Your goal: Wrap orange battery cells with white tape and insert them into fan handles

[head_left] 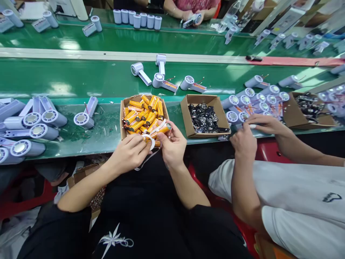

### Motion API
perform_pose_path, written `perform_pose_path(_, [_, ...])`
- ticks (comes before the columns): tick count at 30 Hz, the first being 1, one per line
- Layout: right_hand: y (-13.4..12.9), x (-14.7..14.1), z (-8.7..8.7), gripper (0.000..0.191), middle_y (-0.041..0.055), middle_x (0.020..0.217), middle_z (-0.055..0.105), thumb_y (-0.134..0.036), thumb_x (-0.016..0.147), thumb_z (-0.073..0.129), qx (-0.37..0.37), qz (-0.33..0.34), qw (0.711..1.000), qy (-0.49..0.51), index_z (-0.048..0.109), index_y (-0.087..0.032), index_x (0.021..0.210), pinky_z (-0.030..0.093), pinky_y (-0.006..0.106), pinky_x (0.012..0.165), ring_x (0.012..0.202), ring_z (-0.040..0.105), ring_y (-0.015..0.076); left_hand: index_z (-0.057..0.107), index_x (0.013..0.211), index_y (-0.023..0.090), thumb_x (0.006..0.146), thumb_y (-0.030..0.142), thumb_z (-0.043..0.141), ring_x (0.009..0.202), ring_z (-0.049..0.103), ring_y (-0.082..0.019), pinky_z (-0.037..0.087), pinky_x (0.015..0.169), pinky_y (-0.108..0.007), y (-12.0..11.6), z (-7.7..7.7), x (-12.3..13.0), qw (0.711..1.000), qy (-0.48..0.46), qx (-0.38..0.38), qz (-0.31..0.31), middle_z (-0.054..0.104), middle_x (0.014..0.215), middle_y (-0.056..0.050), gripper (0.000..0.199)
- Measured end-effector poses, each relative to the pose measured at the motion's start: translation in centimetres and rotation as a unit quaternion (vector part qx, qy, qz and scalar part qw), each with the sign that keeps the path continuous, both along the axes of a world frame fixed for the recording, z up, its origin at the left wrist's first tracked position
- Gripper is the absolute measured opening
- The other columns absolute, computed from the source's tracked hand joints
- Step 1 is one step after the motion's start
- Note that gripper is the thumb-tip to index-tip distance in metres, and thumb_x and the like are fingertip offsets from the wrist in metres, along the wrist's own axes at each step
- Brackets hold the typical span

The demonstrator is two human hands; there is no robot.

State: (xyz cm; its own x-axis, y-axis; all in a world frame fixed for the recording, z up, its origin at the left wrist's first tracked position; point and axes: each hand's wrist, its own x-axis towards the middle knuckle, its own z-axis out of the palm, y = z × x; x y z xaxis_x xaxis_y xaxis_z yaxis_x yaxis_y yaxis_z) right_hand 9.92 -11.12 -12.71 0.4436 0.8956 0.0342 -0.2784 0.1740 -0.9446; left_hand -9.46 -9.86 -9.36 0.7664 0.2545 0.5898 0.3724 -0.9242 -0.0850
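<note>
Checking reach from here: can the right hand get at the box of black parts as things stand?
Probably yes: the box of black parts sits open-topped near the right hand, with nothing visible blocking the way. That hand holds an orange cylinder, though, so its grip would likely need freeing first.

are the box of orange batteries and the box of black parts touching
Apart: the head view shows green tabletop between the battery box and the parts box.

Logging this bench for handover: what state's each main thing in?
Left hand: pinching white tape
Right hand: holding an orange cylinder
White tape: strip partly unwound
Left box: open, heaped with orange cylinders
Middle box: open, holding black parts
Far-right box: open, holding dark parts
Lone housing: red wire protruding
</note>
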Motion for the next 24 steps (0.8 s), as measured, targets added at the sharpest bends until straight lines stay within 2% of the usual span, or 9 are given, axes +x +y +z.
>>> perform_pose_path(3, [2.6,4.2,1.4,0.053,0.0056,0.128,0.082,-0.049,0.084,0.091,0.038,-0.012,0.999,0.021,0.073,-0.027,0.129,0.069,0.041,0.102,0.123,0.079,0.0258,0.081,0.103,0.026,0.107,0.017,0.066,0.096,0.072,-0.018,0.068,0.097,-0.033,-4.0,0.6,0.0,0.994,-0.005,-0.002,-0.112,0.079,0.097,0.001,0.018])
perform_pose_path(5, [4.8,7.4,2.8,0.048,0.004,0.136,0.079,-0.051,0.09,0.085,0.079,-0.053,0.995,0.018,0.072,-0.031,0.132,0.07,0.039,0.099,0.129,0.077,0.0245,0.082,0.107,0.029,0.108,0.015,0.063,0.101,0.072,-0.014,0.065,0.106,-0.029,-3.9,0.3,0.1,0.99,0.002,-0.018,-0.138,0.08,0.103,0.004,0.023])
perform_pose_path(6, [5.6,8.6,3.4,0.047,0.0034,0.141,0.077,-0.052,0.093,0.083,0.094,-0.067,0.993,0.015,0.071,-0.033,0.135,0.07,0.038,0.099,0.133,0.075,0.0241,0.082,0.108,0.028,0.108,0.016,0.062,0.102,0.073,-0.016,0.065,0.108,-0.033,-2.5,-0.1,0.1,0.994,-0.003,-0.03,-0.109,0.081,0.103,0.003,0.024])
perform_pose_path(8, [6.2,9.7,3.7,0.05,0.003,0.147,0.074,-0.051,0.092,0.084,0.105,-0.065,0.992,0.023,0.07,-0.036,0.137,0.07,0.037,0.098,0.136,0.073,0.024,0.082,0.108,0.023,0.108,0.019,0.062,0.104,0.075,-0.024,0.066,0.106,-0.047,2.3,-1.0,0.0,0.997,-0.013,-0.069,-0.025,0.082,0.098,-0.004,0.02])
perform_pose_path(11, [4.6,9.3,1.4,0.057,0.0073,0.141,0.078,-0.048,0.082,0.095,0.082,-0.037,0.994,0.056,0.072,-0.033,0.132,0.071,0.038,0.093,0.127,0.078,0.0267,0.081,0.12,0.021,0.106,0.033,0.068,0.134,0.067,-0.035,0.057,0.117,-0.06,10.5,-1.3,-0.7,0.981,0.03,-0.186,-0.035,0.083,0.117,-0.011,0.023])
perform_pose_path(13, [2.7,8.9,-1.3,0.058,0.011,0.135,0.081,-0.046,0.078,0.098,0.041,-0.033,0.996,0.072,0.073,-0.03,0.129,0.072,0.041,0.089,0.118,0.083,0.0297,0.081,0.125,0.021,0.106,0.046,0.068,0.14,0.064,-0.034,0.056,0.119,-0.056,14.4,-0.6,-1.0,0.959,0.025,-0.275,-0.064,0.082,0.128,-0.012,0.034])
perform_pose_path(16, [0.5,8.6,-5.4,0.054,0.0144,0.13,0.083,-0.044,0.08,0.097,0.007,-0.053,0.995,0.083,0.075,-0.028,0.127,0.073,0.05,0.089,0.107,0.086,0.0333,0.083,0.122,0.021,0.108,0.053,0.058,0.116,0.075,-0.028,0.061,0.107,-0.043,19.3,0.8,0.8,0.929,0.005,-0.37,-0.022,0.084,0.121,-0.011,0.043])
perform_pose_path(19, [-0.2,8.0,-8.0,0.05,0.0175,0.129,0.083,-0.045,0.085,0.093,0.004,-0.102,0.994,0.032,0.075,-0.026,0.128,0.073,0.056,0.092,0.104,0.086,0.0363,0.083,0.118,0.02,0.107,0.055,0.052,0.103,0.076,-0.026,0.06,0.099,-0.038,25.7,1.8,6.6,0.922,0.038,-0.376,0.085,0.084,0.114,-0.009,0.048])
perform_pose_path(24, [-0.5,6.3,-10.0,0.045,0.0185,0.131,0.083,-0.039,0.099,0.076,-0.001,-0.196,0.978,-0.076,0.072,-0.028,0.142,0.073,0.06,0.091,0.109,0.085,0.0398,0.081,0.116,0.014,0.101,0.034,0.058,0.124,0.067,-0.036,0.051,0.114,-0.049,37.5,1.9,19.2,0.935,0.157,-0.265,0.174,0.079,0.125,-0.019,0.034])
